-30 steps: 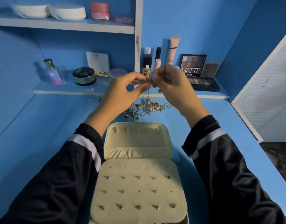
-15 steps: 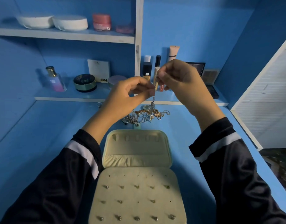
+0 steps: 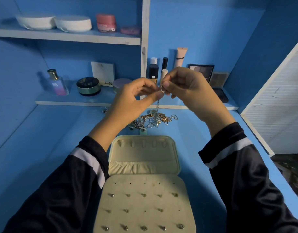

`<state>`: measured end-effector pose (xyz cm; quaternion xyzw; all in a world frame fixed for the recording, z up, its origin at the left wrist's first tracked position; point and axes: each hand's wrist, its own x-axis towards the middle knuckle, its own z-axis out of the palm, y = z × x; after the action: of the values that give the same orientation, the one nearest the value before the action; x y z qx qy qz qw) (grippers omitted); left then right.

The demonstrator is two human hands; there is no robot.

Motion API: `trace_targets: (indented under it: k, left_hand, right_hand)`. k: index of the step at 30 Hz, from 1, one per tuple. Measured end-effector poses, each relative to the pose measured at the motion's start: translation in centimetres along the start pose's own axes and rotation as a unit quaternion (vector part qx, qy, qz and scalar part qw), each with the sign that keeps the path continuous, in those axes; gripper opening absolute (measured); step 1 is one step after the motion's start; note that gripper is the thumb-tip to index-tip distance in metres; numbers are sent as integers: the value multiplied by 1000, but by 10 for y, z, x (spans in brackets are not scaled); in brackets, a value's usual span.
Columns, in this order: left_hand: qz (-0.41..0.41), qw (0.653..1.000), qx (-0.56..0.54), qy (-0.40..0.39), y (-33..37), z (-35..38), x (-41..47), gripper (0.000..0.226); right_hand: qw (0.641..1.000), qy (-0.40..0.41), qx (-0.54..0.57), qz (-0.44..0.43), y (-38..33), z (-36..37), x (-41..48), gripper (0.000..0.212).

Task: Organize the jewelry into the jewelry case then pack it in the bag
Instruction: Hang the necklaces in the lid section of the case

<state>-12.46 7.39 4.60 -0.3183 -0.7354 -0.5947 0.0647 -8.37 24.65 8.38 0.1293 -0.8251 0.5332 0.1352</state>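
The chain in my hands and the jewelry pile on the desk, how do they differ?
The chain is a single thin strand; the jewelry pile is a tangle of many pieces. The chain hangs, pinched by the left hand and right hand; the jewelry pile lies flat on the desk. The chain looks silvery; the jewelry pile mixes gold and silver. Both are outside the open jewelry case.

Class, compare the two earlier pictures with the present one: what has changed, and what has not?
The right hand lifted the chain slightly, then dipped back toward the left hand. Both still pinch its top end, and nothing was let go. The jewelry pile and the open jewelry case stayed put.
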Motion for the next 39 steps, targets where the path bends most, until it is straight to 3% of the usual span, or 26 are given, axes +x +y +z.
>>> trace_targets:
  k: [9,20,26,39]
  left_hand:
    - [-29,999,1,-20,-1,-5,0,9]
    - [26,996,81,6,2,-16,-1,7]
    - [13,993,113,16,0,-22,0,9]
    - [18,993,115,7,-3,-25,1,3]
  right_hand:
    - [1000,-3,-15,0,3,-2,1,5]
    - [999,-8,-10,30,17,5,2,7]
    - [998,-4,53,26,21,12,2,6]
    - [998,-46,21,45,30,17,2,9]
